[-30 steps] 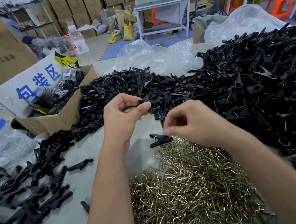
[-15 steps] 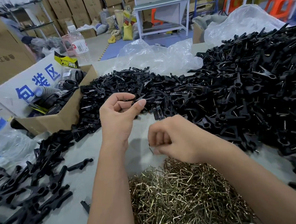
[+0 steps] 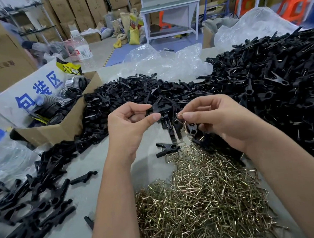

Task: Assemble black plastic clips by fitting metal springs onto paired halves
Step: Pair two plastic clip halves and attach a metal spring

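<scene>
My left hand [image 3: 130, 124] pinches a pair of black clip halves [image 3: 160, 107] between thumb and fingers, raised over the table. My right hand [image 3: 221, 120] pinches a thin metal spring [image 3: 180, 115] just right of those halves, its tip close to them. A pile of brass-coloured springs [image 3: 200, 194] lies below my hands. One assembled black clip [image 3: 166, 148] rests on the table at that pile's upper edge. Loose black halves [image 3: 128, 94] are heaped behind my hands.
A large mound of black clips [image 3: 280, 84] fills the right side. More clips [image 3: 28, 204] lie at the lower left. An open cardboard box [image 3: 63, 123] stands at the left, clear plastic bags [image 3: 167, 62] at the back. The grey tabletop [image 3: 71, 236] shows at the front left.
My right hand rose from the spring pile with a spring and moved toward the left hand. The left hand now holds paired halves; an assembled clip is in sight on the table again.
</scene>
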Motion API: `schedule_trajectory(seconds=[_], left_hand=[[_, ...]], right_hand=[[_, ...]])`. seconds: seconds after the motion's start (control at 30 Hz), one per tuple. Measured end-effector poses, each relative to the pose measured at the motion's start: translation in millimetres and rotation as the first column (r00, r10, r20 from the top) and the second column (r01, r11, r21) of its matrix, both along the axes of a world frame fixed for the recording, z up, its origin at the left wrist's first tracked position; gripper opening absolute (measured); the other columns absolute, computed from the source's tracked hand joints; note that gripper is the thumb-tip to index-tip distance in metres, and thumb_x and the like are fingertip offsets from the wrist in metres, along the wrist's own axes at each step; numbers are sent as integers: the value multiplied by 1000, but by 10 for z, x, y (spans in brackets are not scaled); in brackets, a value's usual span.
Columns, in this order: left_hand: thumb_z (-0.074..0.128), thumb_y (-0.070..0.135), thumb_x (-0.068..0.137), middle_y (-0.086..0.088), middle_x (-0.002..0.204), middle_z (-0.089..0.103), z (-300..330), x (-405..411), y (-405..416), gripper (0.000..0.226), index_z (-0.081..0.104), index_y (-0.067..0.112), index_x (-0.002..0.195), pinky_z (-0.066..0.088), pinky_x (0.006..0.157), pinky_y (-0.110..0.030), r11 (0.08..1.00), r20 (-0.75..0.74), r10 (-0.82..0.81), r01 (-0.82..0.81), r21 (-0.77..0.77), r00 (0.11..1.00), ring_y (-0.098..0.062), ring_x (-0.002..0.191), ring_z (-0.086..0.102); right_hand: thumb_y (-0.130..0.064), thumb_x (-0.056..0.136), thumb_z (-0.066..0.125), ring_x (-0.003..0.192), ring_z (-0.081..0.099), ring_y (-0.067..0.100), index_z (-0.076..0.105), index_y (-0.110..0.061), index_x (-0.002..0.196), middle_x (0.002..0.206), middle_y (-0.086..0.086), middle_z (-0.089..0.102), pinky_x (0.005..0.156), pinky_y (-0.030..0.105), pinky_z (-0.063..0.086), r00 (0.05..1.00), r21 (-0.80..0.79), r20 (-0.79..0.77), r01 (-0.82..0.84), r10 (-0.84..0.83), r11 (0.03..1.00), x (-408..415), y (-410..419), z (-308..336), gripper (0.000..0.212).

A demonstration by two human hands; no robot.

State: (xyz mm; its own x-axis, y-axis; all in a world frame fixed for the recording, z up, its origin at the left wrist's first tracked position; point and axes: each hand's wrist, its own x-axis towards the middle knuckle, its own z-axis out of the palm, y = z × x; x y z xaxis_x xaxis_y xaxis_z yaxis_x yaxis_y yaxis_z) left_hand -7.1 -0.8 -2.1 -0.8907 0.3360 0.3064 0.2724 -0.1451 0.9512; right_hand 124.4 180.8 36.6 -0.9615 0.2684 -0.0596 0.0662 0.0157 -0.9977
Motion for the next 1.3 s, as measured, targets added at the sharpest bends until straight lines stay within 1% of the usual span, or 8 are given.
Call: schedule_trajectory(seconds=[0.1, 0.37, 0.47, 0.63, 0.8, 0.97, 1.13, 1.3], left_hand=[[93, 18, 57, -6, 65, 46, 2, 9, -5, 28, 79, 23, 81, 57, 72, -24, 1000, -6, -24, 24, 4, 1000, -16, 66, 48], [90, 4, 59, -6, 80, 77, 50, 74, 6, 28, 79, 20, 79, 58, 75, -23, 980, -12, -192, 192, 47, 981, -15, 80, 74], [89, 4, 60, 3, 73, 74, 58, 95, 8, 28, 76, 14, 82, 57, 71, -19, 981, -14, -183, 184, 58, 983, -8, 74, 72], [88, 10, 60, 6, 71, 72, 78, 82, -8, 26, 78, 22, 80, 56, 68, -19, 984, 20, -108, 104, 145, 994, -7, 71, 70], [88, 12, 62, 11, 68, 67, 80, 72, -26, 23, 80, 25, 80, 56, 68, -19, 977, 28, -110, 103, 186, 993, -4, 66, 63], [90, 14, 63, 4, 72, 69, 84, 65, -40, 24, 80, 23, 82, 58, 71, -22, 976, 50, -113, 102, 194, 992, -9, 71, 65], [93, 26, 55, 8, 72, 70, 97, 69, -39, 28, 80, 26, 80, 56, 69, -21, 979, 44, -122, 113, 168, 992, -6, 69, 67], [95, 19, 59, 4, 77, 73, 90, 74, -29, 28, 81, 28, 81, 53, 76, -31, 983, 56, -120, 111, 149, 991, -16, 76, 70]], right_hand=[[-22, 65, 86, 76, 56, 11, 80, -21, 79, 84, 0, 71, 63, 23, 42, 998, -130, 38, -37, 43, 991, 19, 67, 33, 15], [-8, 83, 81, 67, 59, 11, 80, -19, 78, 73, -1, 69, 57, 20, 49, 982, -69, -122, 134, -142, 989, -36, 17, 1, 12], [-16, 75, 80, 74, 62, 8, 80, -21, 79, 81, -2, 71, 62, 21, 47, 974, -404, -198, 24, -113, 914, -36, 10, -29, 6], [-7, 76, 75, 67, 61, 10, 78, -12, 78, 80, 5, 69, 53, 14, 48, 967, -671, -145, 60, -210, 739, -97, -85, -141, 6], [-1, 78, 71, 70, 70, 15, 75, -9, 90, 84, 11, 71, 53, 16, 55, 976, -610, -138, 48, -165, 791, -103, -112, -177, 15], [8, 101, 50, 72, 70, 15, 82, -18, 111, 80, 6, 68, 55, 18, 55, 990, -515, -91, 43, -104, 856, -105, -114, -199, 42], [8, 103, 46, 70, 71, 14, 80, 2, 101, 79, 15, 72, 59, 17, 58, 999, -535, 21, 52, -48, 843, -95, -98, -161, 35], [-5, 87, 67, 69, 71, 13, 82, -3, 97, 81, 9, 73, 53, 16, 55, 1000, -474, 1, -11, 13, 881, -87, -93, -132, 18]])
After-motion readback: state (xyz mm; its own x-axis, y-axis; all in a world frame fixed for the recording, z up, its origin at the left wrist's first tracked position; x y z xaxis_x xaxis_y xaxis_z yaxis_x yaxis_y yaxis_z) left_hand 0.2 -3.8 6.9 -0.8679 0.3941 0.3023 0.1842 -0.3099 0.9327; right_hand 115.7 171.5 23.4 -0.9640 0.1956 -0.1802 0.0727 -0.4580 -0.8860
